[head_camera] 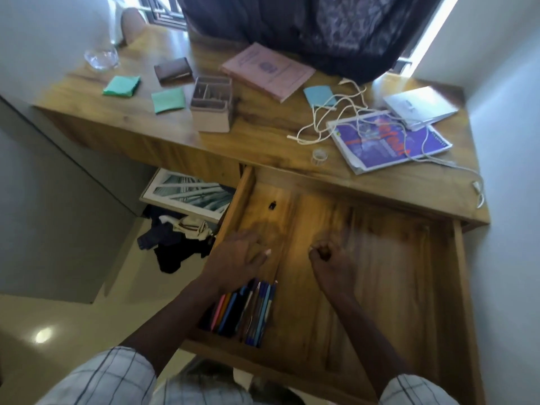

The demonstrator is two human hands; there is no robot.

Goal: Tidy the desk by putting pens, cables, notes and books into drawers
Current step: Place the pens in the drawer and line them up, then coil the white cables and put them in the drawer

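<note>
Lying right of frame on the worktop point(263, 135), purple book point(388, 144): likely stiff, weighty; take by the spine. White cable point(305, 140) draped over it: limp, snags; gather loops first. Green notes point(169, 100), upper left: flimsy. Pens point(251, 311) in drawer point(380, 258). Left hand point(236, 258) grip wide; right hand point(330, 264) curled, blurred, contents unclear.

The drawer point(394, 273) stands pulled out below the front edge of the desk point(163, 133), with pens point(248, 311) lying in its left front corner. On the desk, a box point(211, 108) sits left of the middle, with note pads point(169, 100) to its left, a wallet point(174, 70) behind those and a book point(267, 71) behind the box to the right. At the right end a cable point(330, 118) trails across two overlapping books point(388, 144), with a tape roll point(320, 156) just in front of them.
</note>
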